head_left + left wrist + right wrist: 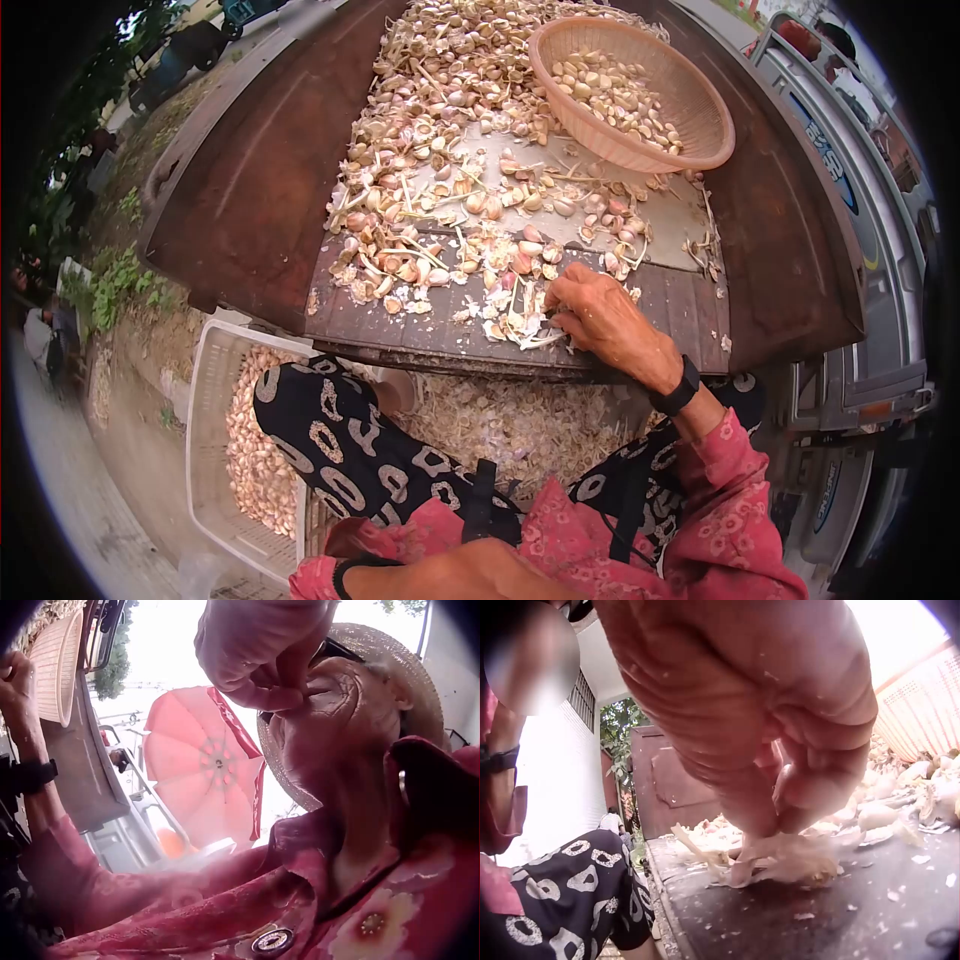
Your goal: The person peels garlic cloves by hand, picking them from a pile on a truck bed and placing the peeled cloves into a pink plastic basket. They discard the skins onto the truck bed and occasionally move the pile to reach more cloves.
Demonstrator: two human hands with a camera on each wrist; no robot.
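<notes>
While loose pinkish-white garlic cloves with dry stems (pixel 440 110) cover much of the dark brown table with raised sides (pixel 680 310), the head view shows the bare right hand (pixel 605 315) at the near edge, thumb and fingers drawn together at a scatter of pale, papery garlic husks (pixel 525 325). A round, peach-coloured plastic colander (pixel 705 115) holding cloves sits tilted at the far right, probably to keep it within that arm's reach; a white rectangular plastic crate (pixel 195 430), also holding cloves, stands lower, beside the black patterned trousers (pixel 345 430), perhaps for easy dropping-in. On the silver-grey vehicle (pixel 880 270), a blue oval emblem (pixel 825 150) carries letters too warped to read surely.

In the left wrist view, the left hand (pixel 262 652) is raised near the pale straw hat (pixel 424 697), fingers bent against the thumb; no held thing shows. Lettering on the round metal button (pixel 272 941) is illegible.

In the right wrist view, the right hand pinches thin husks just at the tabletop, seemingly for fine sorting.
</notes>
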